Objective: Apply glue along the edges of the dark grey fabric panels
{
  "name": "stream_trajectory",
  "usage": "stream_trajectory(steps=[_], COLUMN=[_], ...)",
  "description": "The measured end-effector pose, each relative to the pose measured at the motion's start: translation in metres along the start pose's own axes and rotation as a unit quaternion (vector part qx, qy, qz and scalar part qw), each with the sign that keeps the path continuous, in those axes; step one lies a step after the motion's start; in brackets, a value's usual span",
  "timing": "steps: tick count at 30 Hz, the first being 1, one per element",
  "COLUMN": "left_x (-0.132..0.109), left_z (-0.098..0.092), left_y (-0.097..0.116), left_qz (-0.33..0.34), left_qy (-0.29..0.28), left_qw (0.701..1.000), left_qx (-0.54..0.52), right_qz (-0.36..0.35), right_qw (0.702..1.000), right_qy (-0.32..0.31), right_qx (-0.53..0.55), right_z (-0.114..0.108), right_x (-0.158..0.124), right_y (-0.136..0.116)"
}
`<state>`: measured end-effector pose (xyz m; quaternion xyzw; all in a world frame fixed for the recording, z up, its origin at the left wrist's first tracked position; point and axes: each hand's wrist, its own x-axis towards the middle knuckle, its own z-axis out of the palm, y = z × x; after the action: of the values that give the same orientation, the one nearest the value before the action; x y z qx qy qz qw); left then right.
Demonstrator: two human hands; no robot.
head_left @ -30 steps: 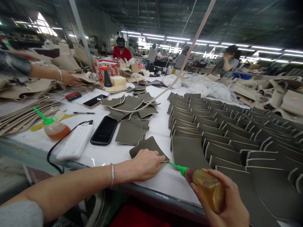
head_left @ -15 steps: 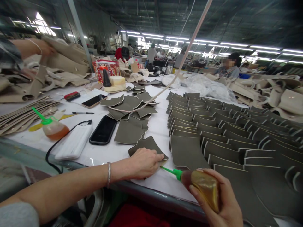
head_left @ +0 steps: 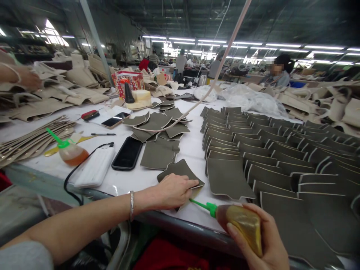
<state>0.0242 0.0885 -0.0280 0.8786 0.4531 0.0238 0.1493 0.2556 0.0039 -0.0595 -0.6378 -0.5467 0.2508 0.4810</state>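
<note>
My left hand (head_left: 176, 190) grips a dark grey leather piece (head_left: 184, 168) near the table's front edge, its index finger stretched across the top. Below the fingers a brownish edge of the piece shows; the thumb is hidden. My right hand (head_left: 266, 236) is wrapped round a squeeze bottle (head_left: 243, 223) of amber liquid, held tilted on its side. The bottle's thin green nozzle (head_left: 198, 203) points left, its tip close to the piece's near edge beside my left fingers. Whether the tip touches is hard to tell.
Overlapping rows of grey leather pieces (head_left: 261, 150) cover the right side. Loose pieces (head_left: 159, 153), a black phone (head_left: 127, 153), a white power bank (head_left: 95, 168) with a cable and another green-nozzled bottle (head_left: 73, 153) lie left. Another person's hand (head_left: 29, 77) is among beige bag parts.
The view has shifted slightly, so the table things appear a little further right. Both hands keep their holds, with the nozzle still at the piece's edge. The other person's hand has moved left and lower.
</note>
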Motion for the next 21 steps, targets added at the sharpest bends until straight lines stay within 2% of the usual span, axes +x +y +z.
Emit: stream_trajectory(steps=[3, 7, 12, 17, 21], left_x=[-0.001, -0.002, -0.003, -0.002, -0.001], left_z=[0.001, -0.001, -0.001, 0.005, 0.007], left_y=[-0.001, 0.001, 0.002, 0.0, 0.0], left_qz=[-0.004, -0.009, -0.02, -0.026, -0.029], left_qy=[0.003, -0.004, -0.009, 0.007, 0.002], left_qw=[1.0, 1.0, 1.0, 0.999, 0.999], left_qx=[0.0, -0.008, -0.021, -0.02, -0.023], right_qz=[-0.042, -0.009, -0.024, 0.017, 0.001], right_qw=[0.998, 1.0, 0.999, 1.0, 0.998], right_qy=[-0.05, 0.013, -0.023, 0.013, -0.056], right_qx=[-0.006, -0.018, 0.007, 0.017, 0.034], right_z=[-0.002, -0.001, 0.004, 0.005, 0.003], right_x=[-0.002, -0.006, -0.016, -0.021, -0.022], right_y=[0.011, 0.013, 0.008, 0.011, 0.016])
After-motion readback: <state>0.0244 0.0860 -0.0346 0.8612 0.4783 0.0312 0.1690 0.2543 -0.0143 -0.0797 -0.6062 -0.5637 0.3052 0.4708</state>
